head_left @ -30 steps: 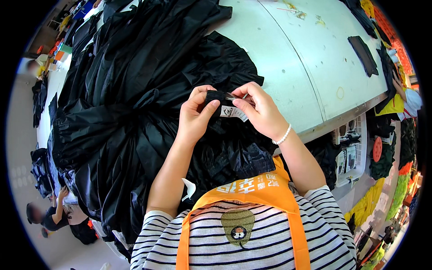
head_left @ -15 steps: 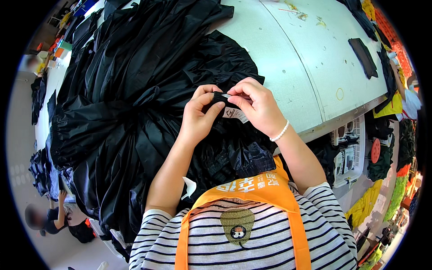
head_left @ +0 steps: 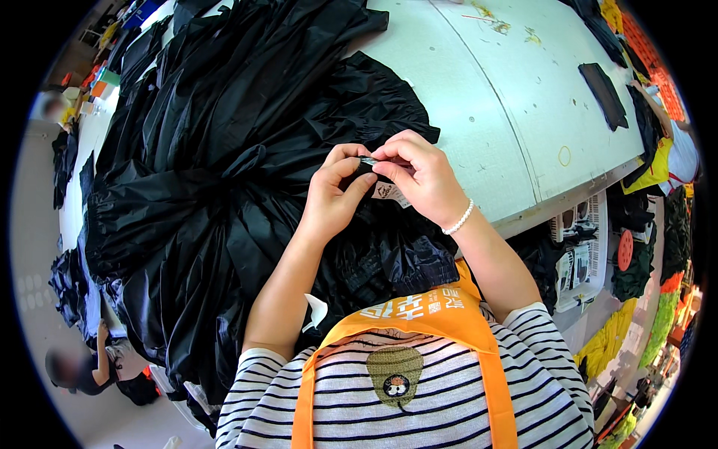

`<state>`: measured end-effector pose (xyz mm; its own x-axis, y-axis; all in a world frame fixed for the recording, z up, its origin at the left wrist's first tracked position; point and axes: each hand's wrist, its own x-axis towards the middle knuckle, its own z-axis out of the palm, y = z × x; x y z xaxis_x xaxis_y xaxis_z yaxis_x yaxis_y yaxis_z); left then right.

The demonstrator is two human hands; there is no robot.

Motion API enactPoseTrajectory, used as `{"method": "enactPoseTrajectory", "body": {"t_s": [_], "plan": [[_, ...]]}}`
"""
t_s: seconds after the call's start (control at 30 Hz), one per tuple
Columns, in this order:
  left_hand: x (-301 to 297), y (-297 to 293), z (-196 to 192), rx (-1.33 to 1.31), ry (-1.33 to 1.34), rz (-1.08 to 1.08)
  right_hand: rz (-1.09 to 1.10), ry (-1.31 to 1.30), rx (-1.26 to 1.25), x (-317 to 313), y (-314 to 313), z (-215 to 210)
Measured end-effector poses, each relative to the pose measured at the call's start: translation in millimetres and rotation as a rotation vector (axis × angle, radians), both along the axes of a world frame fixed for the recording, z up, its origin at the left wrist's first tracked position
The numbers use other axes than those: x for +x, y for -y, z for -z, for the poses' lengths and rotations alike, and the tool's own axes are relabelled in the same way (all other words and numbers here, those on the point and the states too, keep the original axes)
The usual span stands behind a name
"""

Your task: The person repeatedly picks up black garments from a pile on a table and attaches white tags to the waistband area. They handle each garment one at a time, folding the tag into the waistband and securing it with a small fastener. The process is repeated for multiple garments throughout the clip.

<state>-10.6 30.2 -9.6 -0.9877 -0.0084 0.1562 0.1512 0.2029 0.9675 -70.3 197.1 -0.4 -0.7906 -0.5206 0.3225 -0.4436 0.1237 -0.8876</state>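
A black garment [head_left: 366, 217] of thin, gathered fabric lies spread in front of me. My left hand [head_left: 334, 193] is closed, its thumb and fingers pinching a folded edge of it. Right beside it, my right hand [head_left: 425, 176] is closed too, with fingertips at the same edge, where a small pale strip shows between the hands. Under the right fingers hangs a white printed label [head_left: 390, 194]. What exactly the right fingertips grip is partly hidden.
A large pile of black garments [head_left: 194, 135] covers the left of the pale table [head_left: 479, 105]. A folded dark piece [head_left: 603, 96] lies at the far right. White crates [head_left: 580, 258] stand below the right edge. People [head_left: 78, 367] work at left and far right.
My right hand has shifted slightly, its fingers drawn nearer the left fingertips. The pale strip at the edge shows more toward the left hand. At far right, a person in white has moved.
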Motion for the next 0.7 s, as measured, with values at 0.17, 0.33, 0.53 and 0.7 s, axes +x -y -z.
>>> {"method": "enactPoseTrajectory", "body": {"t_s": [0.17,0.33,0.53,0.7], "plan": [[0.2,-2.7,0.6,-0.023,0.006,-0.004,-0.021,-0.022,-0.019,0.5,4.1,-0.2],[0.0,-2.0,0.6,-0.049,0.005,0.000,-0.010,-0.053,0.003,0.2,4.4,-0.1],[-0.1,-3.0,2.3,-0.052,0.010,0.003,0.063,-0.173,0.091,4.4,5.1,-1.9],[0.1,-0.3,4.7,-0.032,0.031,0.014,0.082,-0.208,0.078,3.0,4.3,2.5]]}}
